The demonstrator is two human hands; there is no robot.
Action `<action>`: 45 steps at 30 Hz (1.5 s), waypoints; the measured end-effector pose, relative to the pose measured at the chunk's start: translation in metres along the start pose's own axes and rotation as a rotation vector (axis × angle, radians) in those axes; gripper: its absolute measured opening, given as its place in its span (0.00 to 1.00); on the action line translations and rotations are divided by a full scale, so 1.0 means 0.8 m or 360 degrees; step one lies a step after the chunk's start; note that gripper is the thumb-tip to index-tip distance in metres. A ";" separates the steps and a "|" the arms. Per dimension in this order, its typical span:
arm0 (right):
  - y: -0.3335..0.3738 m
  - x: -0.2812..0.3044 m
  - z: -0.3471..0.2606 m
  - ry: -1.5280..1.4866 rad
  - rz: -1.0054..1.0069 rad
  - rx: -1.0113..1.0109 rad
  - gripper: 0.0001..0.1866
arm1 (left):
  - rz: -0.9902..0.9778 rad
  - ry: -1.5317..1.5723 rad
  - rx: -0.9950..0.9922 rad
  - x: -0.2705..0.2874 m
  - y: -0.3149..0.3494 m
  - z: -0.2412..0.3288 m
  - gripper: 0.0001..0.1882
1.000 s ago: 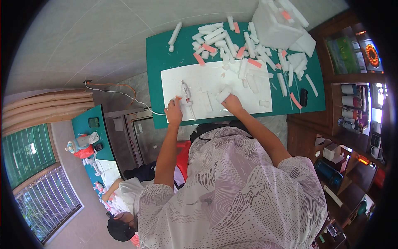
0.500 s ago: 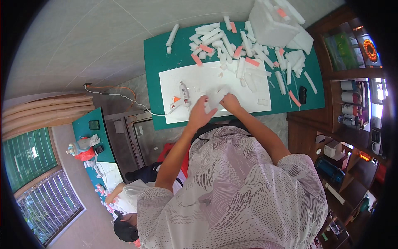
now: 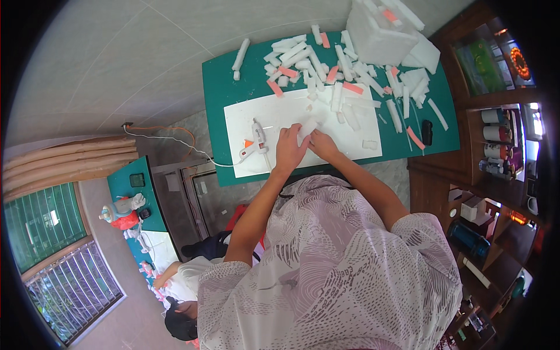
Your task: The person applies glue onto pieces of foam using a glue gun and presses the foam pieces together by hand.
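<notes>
Both my hands meet over a white board (image 3: 251, 114) near the front edge of a green table. My left hand (image 3: 290, 147) grips a white foam piece (image 3: 308, 126) from its left side. Closed at the other side of the same piece is my right hand (image 3: 322, 145). The fingertips are partly hidden, and so is the lower part of the piece. Left of my left hand, a white hot glue gun (image 3: 258, 135) with an orange trigger lies on the board, its nozzle pointing away from me.
Loose white foam strips (image 3: 297, 52) and several pink pieces (image 3: 352, 87) cover the table's far side. A white foam box (image 3: 379, 38) stands at the back right. A black object (image 3: 427, 133) lies near the right edge. A co-worker (image 3: 189, 277) sits at another table on the left.
My left hand has moved right and closed on the foam piece beside my right hand. Before, its fingers were spread apart from it. My view has shifted slightly.
</notes>
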State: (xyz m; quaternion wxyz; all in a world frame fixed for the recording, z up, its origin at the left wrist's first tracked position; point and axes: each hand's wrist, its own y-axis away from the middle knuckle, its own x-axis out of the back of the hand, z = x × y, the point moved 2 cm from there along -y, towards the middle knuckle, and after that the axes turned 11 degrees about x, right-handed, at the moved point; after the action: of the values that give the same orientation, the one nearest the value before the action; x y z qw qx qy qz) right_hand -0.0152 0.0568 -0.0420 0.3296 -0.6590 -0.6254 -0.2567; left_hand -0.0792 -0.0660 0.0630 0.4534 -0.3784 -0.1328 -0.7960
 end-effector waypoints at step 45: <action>-0.008 0.124 -0.068 -0.1652 0.0542 -0.0880 0.31 | -0.0372 0.0187 0.0361 0.007 0.004 0.017 0.30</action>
State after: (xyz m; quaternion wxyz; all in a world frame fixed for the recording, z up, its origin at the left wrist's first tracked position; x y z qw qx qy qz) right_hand -0.0092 0.0808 0.0690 -0.1650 -0.8498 -0.5005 0.0012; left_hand -0.0719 -0.0635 0.0757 0.4046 -0.2596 -0.2383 -0.8439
